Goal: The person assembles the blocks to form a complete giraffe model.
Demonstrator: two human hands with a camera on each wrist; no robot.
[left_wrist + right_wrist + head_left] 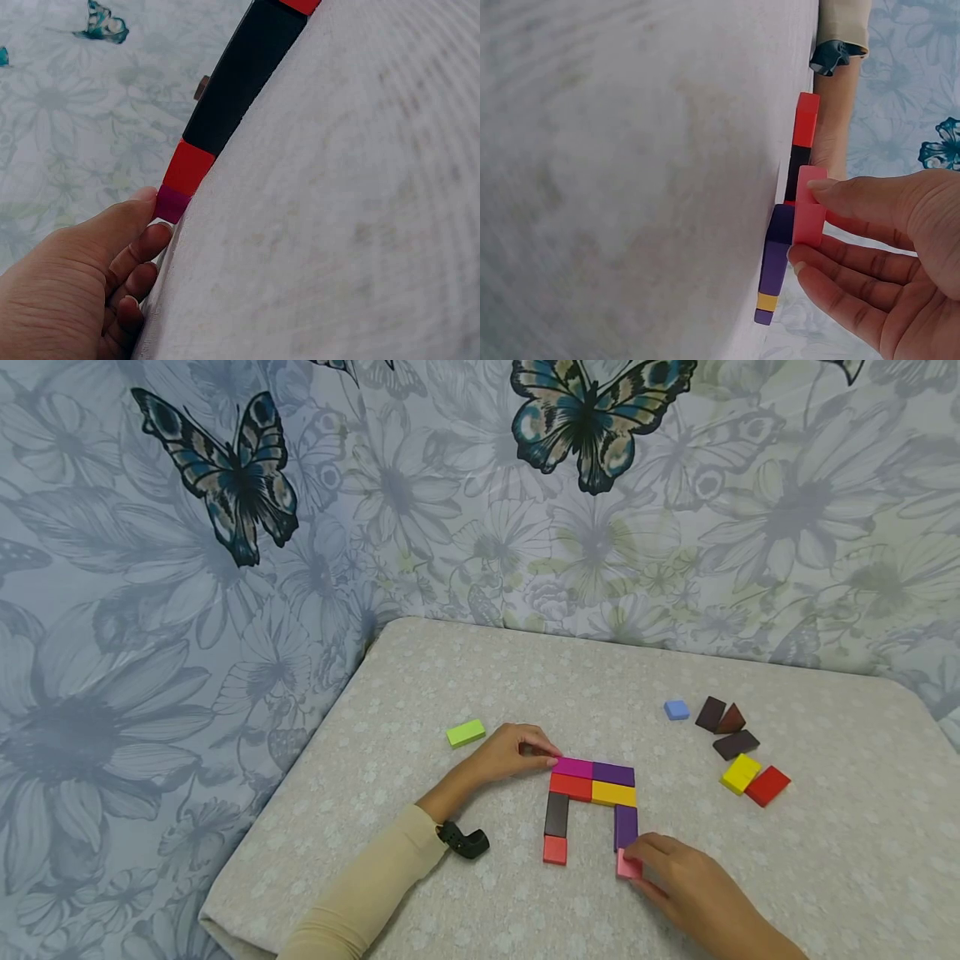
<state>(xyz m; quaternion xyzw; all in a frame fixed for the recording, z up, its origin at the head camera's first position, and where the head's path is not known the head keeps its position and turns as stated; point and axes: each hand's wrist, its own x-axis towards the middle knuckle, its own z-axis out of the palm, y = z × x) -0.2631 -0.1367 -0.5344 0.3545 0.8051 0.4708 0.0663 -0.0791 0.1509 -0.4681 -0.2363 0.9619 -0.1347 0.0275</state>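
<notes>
Fingertips of my left hand point(510, 753) touch the left end of the magenta block point(573, 767), with the thumb against it in the left wrist view. My right hand point(686, 885) pinches a pink block point(810, 206) between thumb and fingers, at the near end of a purple block point(626, 827). Joined to the magenta block is another purple block point(613, 774). Below these lie a red block point(571, 787) and an orange-yellow block point(613, 793). A dark block point(556, 814) and a small red block point(555, 850) form the left column.
A lime green block point(466, 733) lies left of the left hand. At the right are a blue block point(677, 710), dark blocks point(736, 744), a brown triangular block point(731, 719), a yellow block point(740, 773) and a red block point(768, 786). Patterned cloth covers the table point(480, 668).
</notes>
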